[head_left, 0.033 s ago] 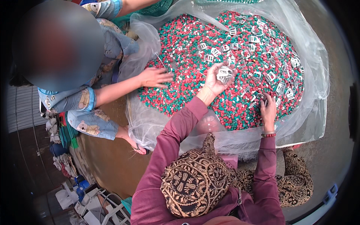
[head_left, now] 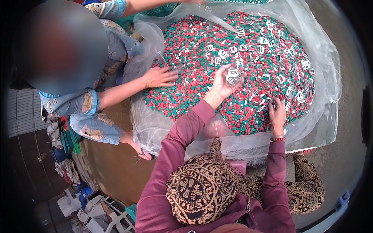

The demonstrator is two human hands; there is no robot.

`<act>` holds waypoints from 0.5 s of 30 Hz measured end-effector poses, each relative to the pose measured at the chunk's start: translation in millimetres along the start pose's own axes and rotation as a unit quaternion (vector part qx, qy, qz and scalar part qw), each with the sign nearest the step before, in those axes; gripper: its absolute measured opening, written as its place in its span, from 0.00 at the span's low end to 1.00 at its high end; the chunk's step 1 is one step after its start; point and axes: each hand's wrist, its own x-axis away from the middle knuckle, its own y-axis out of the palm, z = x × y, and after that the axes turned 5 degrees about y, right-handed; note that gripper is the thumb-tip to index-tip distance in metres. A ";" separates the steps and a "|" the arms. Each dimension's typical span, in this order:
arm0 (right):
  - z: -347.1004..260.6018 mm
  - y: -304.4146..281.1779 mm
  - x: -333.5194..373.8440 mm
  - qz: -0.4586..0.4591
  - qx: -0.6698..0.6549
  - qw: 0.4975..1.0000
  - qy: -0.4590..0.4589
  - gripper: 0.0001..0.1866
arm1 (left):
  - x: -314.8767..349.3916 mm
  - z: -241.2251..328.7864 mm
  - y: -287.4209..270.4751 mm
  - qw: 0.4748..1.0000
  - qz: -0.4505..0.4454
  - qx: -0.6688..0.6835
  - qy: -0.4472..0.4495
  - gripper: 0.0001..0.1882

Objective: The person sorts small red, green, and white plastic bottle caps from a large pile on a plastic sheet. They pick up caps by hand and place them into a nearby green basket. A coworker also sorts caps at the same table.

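Note:
My left hand [head_left: 221, 86] is turned palm up above the pile, its fingers curled round several silver metal buckles [head_left: 233, 76]. Lower on the right, my right hand [head_left: 278, 115] reaches into the pile with bent fingers, which close on a buckle [head_left: 272, 101] partly hidden by them. Small red, green and white pieces [head_left: 186, 93] make up the heap. More loose buckles [head_left: 279, 79] lie scattered over its right half, some half sunk among the pieces.
Translucent mesh cloth [head_left: 328, 77] lies under the heap and spreads past its edges. On the left sits a co-worker, one hand [head_left: 160, 77] over the pieces, the other arm [head_left: 155, 4] reaching across the top. A green basket [head_left: 155, 11] stands at the far side.
The co-worker's far arm has stretched rightward, and its hand now shows at the top edge. Both my hands stay nearly in place.

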 end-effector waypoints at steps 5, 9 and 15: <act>0.8 3.1 -2.4 -0.039 -0.425 0.899 0.100 0.05 | 2.7 1.1 22.7 0.994 0.006 -0.109 -0.007 0.13; -18.3 -22.8 -6.8 -0.012 -0.441 0.892 0.102 0.05 | 0.0 4.6 31.8 0.978 -0.032 -0.205 0.000 0.09; -19.9 -41.8 -9.5 0.069 -0.388 0.913 0.107 0.08 | 3.4 -14.3 49.7 0.610 -0.130 -0.737 0.262 0.11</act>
